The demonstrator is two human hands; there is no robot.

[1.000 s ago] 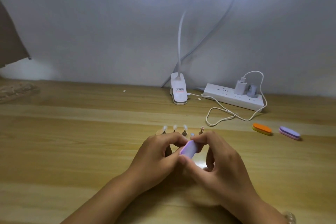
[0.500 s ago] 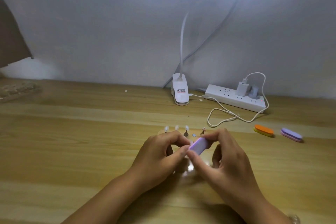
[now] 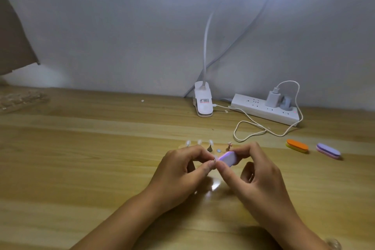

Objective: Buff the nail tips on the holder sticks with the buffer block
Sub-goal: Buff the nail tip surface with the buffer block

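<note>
Buffer block [image 3: 228, 158], pinched in right hand [image 3: 257, 174], has slid rightward: buffing stroke under way. Left hand [image 3: 180, 170] pinches stick, mostly hidden, at block's left end. Other nail tips [image 3: 199, 142] stand just beyond hands, probably pending.

The table [image 3: 81, 158] has wide room left of the left hand [image 3: 180, 170]. Sticks [image 3: 210, 146] stand just behind the hands. Right of the right hand [image 3: 255, 176] lie an orange block [image 3: 297, 145] and a purple block [image 3: 328, 150]. A cord [image 3: 249, 126], plug strip [image 3: 263, 109] and lamp clip [image 3: 203, 105] sit at the back.

Two hands, left hand [image 3: 178, 172] and right hand [image 3: 259, 174]; three buffer blocks [image 3: 228, 158]; perhaps four standing holder sticks [image 3: 210, 147], blurred; three clear nail tips [image 3: 199, 142]; one clip lamp [image 3: 203, 103]; one power strip [image 3: 263, 110]; two plugs [image 3: 273, 98]; one white cable [image 3: 249, 128].
</note>
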